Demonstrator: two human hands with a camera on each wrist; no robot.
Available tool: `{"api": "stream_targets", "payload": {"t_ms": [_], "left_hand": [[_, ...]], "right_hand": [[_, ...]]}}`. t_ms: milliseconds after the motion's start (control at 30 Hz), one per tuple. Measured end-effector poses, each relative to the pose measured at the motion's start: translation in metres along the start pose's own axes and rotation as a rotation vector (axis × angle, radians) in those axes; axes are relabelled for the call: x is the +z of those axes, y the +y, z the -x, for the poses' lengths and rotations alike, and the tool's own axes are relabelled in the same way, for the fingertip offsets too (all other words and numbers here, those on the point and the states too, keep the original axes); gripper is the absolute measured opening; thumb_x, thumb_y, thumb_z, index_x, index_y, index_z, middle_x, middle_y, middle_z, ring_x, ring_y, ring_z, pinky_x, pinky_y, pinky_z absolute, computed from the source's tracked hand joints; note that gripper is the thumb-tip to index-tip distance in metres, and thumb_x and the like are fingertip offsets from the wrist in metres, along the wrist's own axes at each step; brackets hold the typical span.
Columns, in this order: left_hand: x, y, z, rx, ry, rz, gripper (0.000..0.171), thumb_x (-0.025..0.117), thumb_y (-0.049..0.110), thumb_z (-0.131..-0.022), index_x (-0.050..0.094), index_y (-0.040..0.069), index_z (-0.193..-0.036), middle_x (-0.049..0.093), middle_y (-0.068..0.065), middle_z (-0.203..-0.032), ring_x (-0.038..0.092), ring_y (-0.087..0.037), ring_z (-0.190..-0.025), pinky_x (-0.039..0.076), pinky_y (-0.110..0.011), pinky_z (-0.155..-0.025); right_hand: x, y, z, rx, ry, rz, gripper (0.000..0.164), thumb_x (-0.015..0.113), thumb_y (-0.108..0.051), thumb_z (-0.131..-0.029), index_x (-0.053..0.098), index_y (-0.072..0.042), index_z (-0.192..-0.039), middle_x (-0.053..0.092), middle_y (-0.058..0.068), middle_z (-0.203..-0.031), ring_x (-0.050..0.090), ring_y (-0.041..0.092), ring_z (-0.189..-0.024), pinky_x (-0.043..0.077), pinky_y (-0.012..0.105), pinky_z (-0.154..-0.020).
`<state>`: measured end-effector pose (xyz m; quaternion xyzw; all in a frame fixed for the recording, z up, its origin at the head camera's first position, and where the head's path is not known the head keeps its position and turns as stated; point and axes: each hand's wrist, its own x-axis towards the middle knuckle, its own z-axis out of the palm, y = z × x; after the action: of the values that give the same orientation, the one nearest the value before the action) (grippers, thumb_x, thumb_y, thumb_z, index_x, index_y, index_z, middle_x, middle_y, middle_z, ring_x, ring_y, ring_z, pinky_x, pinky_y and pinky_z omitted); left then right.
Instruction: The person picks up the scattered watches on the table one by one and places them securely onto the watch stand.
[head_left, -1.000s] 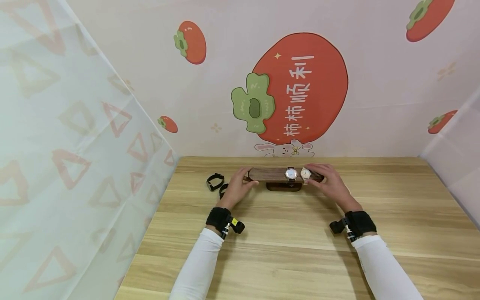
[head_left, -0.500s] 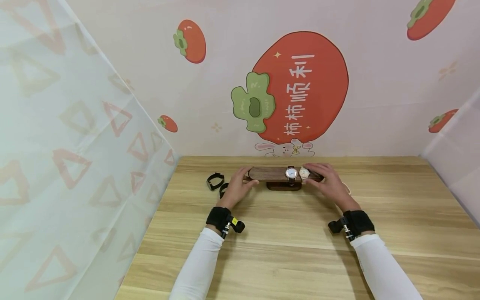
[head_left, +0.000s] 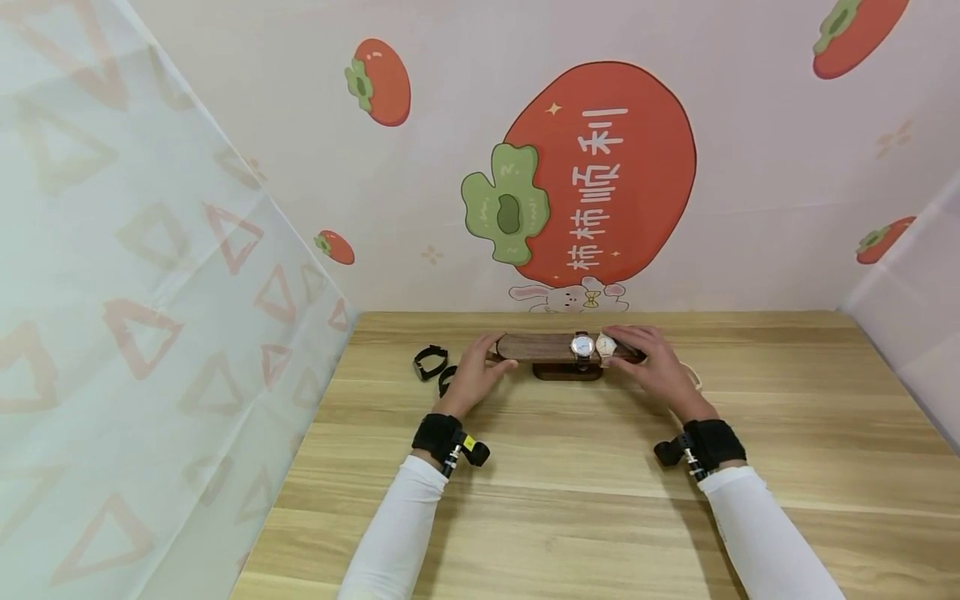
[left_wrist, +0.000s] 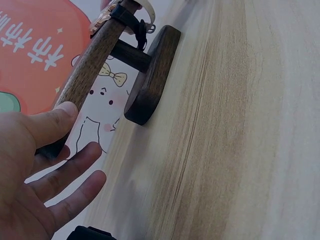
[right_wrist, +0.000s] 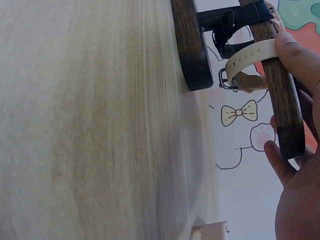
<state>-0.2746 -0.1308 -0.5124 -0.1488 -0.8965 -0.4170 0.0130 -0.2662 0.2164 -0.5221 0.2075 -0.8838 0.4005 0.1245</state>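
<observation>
Wooden bar (head_left: 532, 347): dark brown, raised near the back of the table (head_left: 570, 467) on a short post (left_wrist: 131, 55) above a narrow base (head_left: 567, 375).
Left hand (head_left: 476, 375): pinches the bar's left end, thumb on the near side; probably there to steady it. Should that hold slacken, a sideways push at the other end could swing or slide the stand.
Right hand (head_left: 655, 367): clamped on the cream-strap watch at the bar's right part, thumb against the strap, fingers on the far side. Uneven pressure from thumb and fingers could skew the watch.
Cream-strap watch (head_left: 606, 345): looped round the bar, buckle (right_wrist: 225, 80) hanging slack beneath. The loose loop could let the dial roll off the top; a pull outward could carry it over the bar's end.
Dark-strap watch (head_left: 582, 345): on the bar, just beside the cream one; contact between cases cannot be told. Pushing the pair together could knock or scratch them.
Black watches (head_left: 431, 363): two on the table beside the left hand, one partly hidden; a careless withdrawal could brush them.
Cream band (head_left: 691, 377): beside the right hand, mostly covered, exposed to a similar knock.
</observation>
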Motion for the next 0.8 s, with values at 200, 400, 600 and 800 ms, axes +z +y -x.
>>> {"api": "stream_targets", "payload": {"t_ms": [200,400,600,800], "left_hand": [[0.0007,-0.0010,-0.0004,0.002,0.002,0.009,0.065,0.077,0.027,-0.101,0.051,0.007,-0.157,0.053,-0.015,-0.158,0.066,-0.032,-0.123,0.058,-0.048,-0.103],[0.0019,-0.0009,0.0001,0.000,0.012,0.014,0.065,0.077,0.027,-0.100,0.052,0.009,-0.157,0.053,-0.015,-0.158,0.065,-0.032,-0.123,0.057,-0.048,-0.104],[0.0023,0.0024,0.0016,-0.015,-0.002,0.014,0.065,0.076,0.026,-0.101,0.050,0.012,-0.158,0.050,-0.017,-0.160,0.065,-0.032,-0.119,0.058,-0.048,-0.099],[-0.0002,0.0061,0.0016,-0.029,-0.026,0.006,0.064,0.076,0.022,-0.102,0.049,0.011,-0.159,0.052,-0.014,-0.157,0.067,-0.031,-0.118,0.059,-0.047,-0.098]], "right_hand": [[0.0001,-0.0003,-0.0001,-0.006,0.000,0.012,0.058,0.084,-0.016,-0.093,0.065,-0.012,-0.148,0.062,0.018,-0.151,0.048,0.041,-0.139,0.040,0.070,-0.115],[0.0021,0.0014,0.0004,-0.031,0.020,-0.005,0.057,0.084,-0.010,-0.092,0.066,-0.005,-0.145,0.062,0.020,-0.149,0.049,0.043,-0.138,0.040,0.069,-0.114],[0.0024,0.0031,0.0020,-0.038,0.018,-0.008,0.058,0.084,-0.011,-0.092,0.065,-0.006,-0.146,0.062,0.020,-0.149,0.049,0.043,-0.137,0.040,0.070,-0.114],[-0.0004,-0.0002,0.0012,-0.032,-0.009,0.017,0.059,0.084,-0.015,-0.093,0.064,-0.010,-0.148,0.061,0.018,-0.151,0.048,0.041,-0.138,0.041,0.069,-0.115]]}}
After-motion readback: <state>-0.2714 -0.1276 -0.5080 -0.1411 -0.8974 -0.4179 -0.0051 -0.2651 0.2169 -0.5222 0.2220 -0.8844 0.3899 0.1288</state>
